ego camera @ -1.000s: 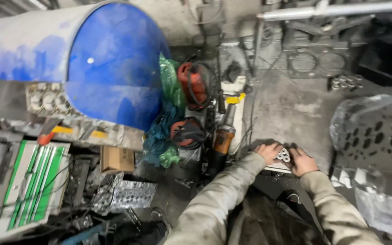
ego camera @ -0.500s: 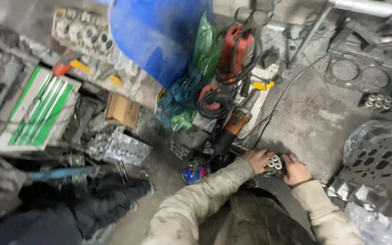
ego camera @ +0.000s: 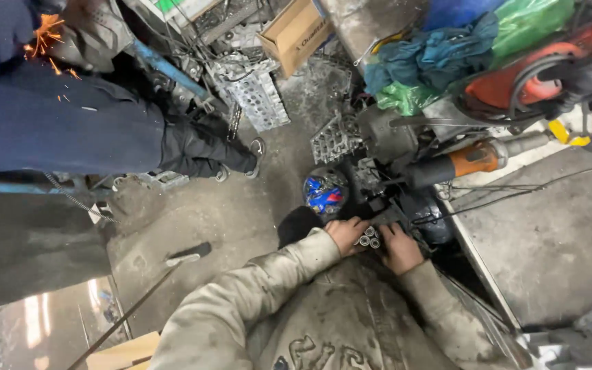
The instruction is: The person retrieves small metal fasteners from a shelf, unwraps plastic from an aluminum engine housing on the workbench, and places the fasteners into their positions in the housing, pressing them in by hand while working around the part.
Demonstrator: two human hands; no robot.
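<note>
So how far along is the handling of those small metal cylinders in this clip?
Done: nothing shows as finished. In hand: the left hand and right hand together cup a cluster of small metal cylinders by the cluttered bench. Left: the pieces are not yet set down anywhere; the orange-bodied power tool lies untouched.

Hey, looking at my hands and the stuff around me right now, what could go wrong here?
Both hands, left and right, cup a loose cluster of small metal cylinders; one might slip out and roll away on the cluttered floor. Sparks fly beside the other person nearby and might reach you. The black cable could snag.
</note>
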